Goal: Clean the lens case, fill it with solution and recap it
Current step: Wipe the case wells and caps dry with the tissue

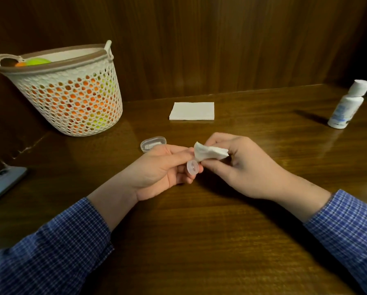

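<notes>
A: So, lens case (192,167)?
B: Frame centre, pinched in left hand (159,169), open cup facing cam; long axis hidden.
A: Right hand (240,165)?
B: Fingers pinch crumpled tissue (210,153) against case.

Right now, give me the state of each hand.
Left hand: pinching the clear lens case cap.
Right hand: gripping a crumpled tissue.
</notes>
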The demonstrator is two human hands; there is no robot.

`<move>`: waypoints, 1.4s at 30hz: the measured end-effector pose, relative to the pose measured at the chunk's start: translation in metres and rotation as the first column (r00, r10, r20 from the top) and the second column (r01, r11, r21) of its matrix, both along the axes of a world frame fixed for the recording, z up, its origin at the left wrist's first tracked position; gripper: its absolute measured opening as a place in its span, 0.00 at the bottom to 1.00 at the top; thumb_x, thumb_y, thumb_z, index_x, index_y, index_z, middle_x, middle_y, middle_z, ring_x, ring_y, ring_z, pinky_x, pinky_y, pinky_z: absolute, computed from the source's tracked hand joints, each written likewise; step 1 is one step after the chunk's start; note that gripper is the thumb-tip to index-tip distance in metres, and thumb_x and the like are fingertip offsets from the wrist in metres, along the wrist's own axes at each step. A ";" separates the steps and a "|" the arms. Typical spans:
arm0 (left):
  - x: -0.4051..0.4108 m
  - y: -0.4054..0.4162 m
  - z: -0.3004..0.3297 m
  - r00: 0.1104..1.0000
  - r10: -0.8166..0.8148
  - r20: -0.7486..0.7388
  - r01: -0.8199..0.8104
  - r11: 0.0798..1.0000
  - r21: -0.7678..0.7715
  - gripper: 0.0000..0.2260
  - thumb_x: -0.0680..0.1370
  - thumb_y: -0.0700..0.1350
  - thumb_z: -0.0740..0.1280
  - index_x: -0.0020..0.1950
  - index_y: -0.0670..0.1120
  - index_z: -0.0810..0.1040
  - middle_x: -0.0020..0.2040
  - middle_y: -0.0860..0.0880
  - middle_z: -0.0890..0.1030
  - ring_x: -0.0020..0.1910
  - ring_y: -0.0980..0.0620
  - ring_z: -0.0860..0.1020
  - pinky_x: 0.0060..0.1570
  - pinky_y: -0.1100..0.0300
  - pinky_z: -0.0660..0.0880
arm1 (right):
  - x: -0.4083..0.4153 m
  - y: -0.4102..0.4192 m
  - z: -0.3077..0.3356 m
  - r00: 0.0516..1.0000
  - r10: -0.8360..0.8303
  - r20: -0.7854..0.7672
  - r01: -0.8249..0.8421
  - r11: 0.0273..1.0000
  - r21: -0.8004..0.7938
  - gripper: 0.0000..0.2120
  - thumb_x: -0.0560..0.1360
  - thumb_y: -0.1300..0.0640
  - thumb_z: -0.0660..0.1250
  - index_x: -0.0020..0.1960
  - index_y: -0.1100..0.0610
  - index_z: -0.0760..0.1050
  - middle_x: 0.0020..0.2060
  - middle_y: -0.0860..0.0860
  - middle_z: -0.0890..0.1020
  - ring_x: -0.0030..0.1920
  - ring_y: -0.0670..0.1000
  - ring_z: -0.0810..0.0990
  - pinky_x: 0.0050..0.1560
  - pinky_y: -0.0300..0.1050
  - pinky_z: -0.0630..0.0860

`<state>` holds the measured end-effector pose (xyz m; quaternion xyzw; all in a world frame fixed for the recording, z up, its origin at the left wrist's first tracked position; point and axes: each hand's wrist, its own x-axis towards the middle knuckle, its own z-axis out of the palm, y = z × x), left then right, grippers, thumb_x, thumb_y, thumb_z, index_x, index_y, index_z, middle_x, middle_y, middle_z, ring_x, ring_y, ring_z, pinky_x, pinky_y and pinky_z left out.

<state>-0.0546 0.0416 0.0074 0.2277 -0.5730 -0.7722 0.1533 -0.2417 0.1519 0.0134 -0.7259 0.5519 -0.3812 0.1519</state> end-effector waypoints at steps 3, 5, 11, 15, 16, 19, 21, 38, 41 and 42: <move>0.000 0.001 -0.003 0.999 0.046 0.010 -0.044 0.987 -0.152 0.14 0.78 0.47 0.67 0.55 0.40 0.87 0.42 0.44 0.83 0.40 0.54 0.81 0.40 0.62 0.78 | 0.000 0.001 0.001 0.988 -0.060 0.145 0.033 0.982 0.186 0.07 0.81 0.55 0.70 0.48 0.57 0.84 0.43 0.54 0.84 0.42 0.50 0.82 0.46 0.50 0.79; -0.001 0.003 -0.005 0.993 0.122 0.004 -0.116 0.953 -0.282 0.13 0.79 0.46 0.68 0.55 0.41 0.87 0.44 0.39 0.84 0.42 0.51 0.82 0.42 0.62 0.79 | 0.000 0.000 0.002 0.945 -0.123 0.305 0.030 0.956 0.291 0.09 0.80 0.55 0.70 0.48 0.60 0.84 0.43 0.60 0.85 0.42 0.56 0.82 0.45 0.52 0.78; -0.002 0.012 -0.005 0.941 0.333 -0.062 -0.286 0.683 -0.672 0.12 0.76 0.45 0.72 0.58 0.53 0.84 0.45 0.56 0.87 0.45 0.55 0.86 0.46 0.64 0.82 | 0.005 -0.004 0.003 0.598 -0.193 0.778 -0.231 0.888 0.398 0.07 0.79 0.62 0.70 0.51 0.64 0.85 0.48 0.58 0.86 0.47 0.52 0.80 0.43 0.45 0.69; -0.004 0.019 -0.006 0.908 0.384 -0.168 -0.366 0.531 -0.764 0.21 0.71 0.50 0.72 0.63 0.49 0.82 0.52 0.58 0.85 0.51 0.59 0.84 0.51 0.64 0.82 | 0.006 -0.004 0.006 0.393 -0.249 0.885 -0.338 0.856 0.391 0.11 0.74 0.61 0.71 0.55 0.62 0.83 0.46 0.56 0.86 0.42 0.50 0.84 0.35 0.41 0.67; -0.004 0.019 -0.005 0.911 0.364 -0.195 -0.361 0.472 -0.805 0.20 0.72 0.49 0.72 0.64 0.49 0.82 0.54 0.57 0.85 0.52 0.59 0.84 0.51 0.65 0.81 | 0.006 -0.004 0.007 0.373 -0.263 0.890 -0.339 0.854 0.395 0.12 0.73 0.61 0.72 0.56 0.61 0.83 0.45 0.56 0.85 0.41 0.49 0.83 0.35 0.41 0.67; -0.003 0.017 -0.006 0.915 0.321 -0.246 -0.347 0.312 -0.885 0.18 0.75 0.46 0.73 0.65 0.46 0.82 0.56 0.53 0.86 0.53 0.54 0.84 0.50 0.60 0.83 | 0.006 -0.004 0.007 0.431 -0.270 0.861 -0.294 0.860 0.417 0.15 0.69 0.58 0.76 0.55 0.59 0.84 0.44 0.53 0.85 0.39 0.46 0.82 0.36 0.41 0.68; -0.002 0.015 -0.007 0.920 0.302 -0.251 -0.328 0.239 -0.914 0.19 0.75 0.46 0.74 0.66 0.45 0.82 0.57 0.51 0.85 0.52 0.51 0.83 0.49 0.56 0.83 | 0.004 -0.004 0.007 0.552 -0.259 0.793 -0.191 0.886 0.423 0.16 0.68 0.55 0.78 0.54 0.58 0.86 0.46 0.53 0.87 0.41 0.45 0.83 0.40 0.41 0.73; 0.003 0.004 0.009 0.999 -0.018 -0.048 0.021 0.998 0.061 0.11 0.75 0.49 0.73 0.52 0.44 0.87 0.44 0.49 0.82 0.40 0.56 0.80 0.40 0.64 0.79 | -0.002 -0.006 -0.008 0.987 -0.002 -0.163 -0.065 0.913 -0.402 0.09 0.77 0.65 0.73 0.55 0.57 0.86 0.45 0.51 0.81 0.46 0.54 0.78 0.45 0.47 0.75; 0.002 0.005 0.005 0.989 0.033 -0.141 -0.030 0.999 0.022 0.12 0.76 0.45 0.71 0.56 0.41 0.86 0.44 0.48 0.84 0.41 0.56 0.82 0.42 0.65 0.80 | 0.003 -0.003 -0.005 0.999 0.018 -0.035 -0.028 0.945 -0.326 0.08 0.79 0.60 0.71 0.55 0.55 0.86 0.45 0.51 0.82 0.47 0.50 0.79 0.46 0.44 0.77; 0.001 0.006 0.004 0.985 0.059 -0.164 -0.060 0.998 -0.002 0.12 0.77 0.45 0.71 0.56 0.41 0.87 0.44 0.48 0.84 0.42 0.56 0.82 0.42 0.65 0.81 | 0.005 -0.002 -0.005 0.999 0.014 0.032 -0.004 0.958 -0.287 0.07 0.79 0.59 0.71 0.55 0.55 0.86 0.45 0.51 0.82 0.46 0.51 0.80 0.46 0.43 0.77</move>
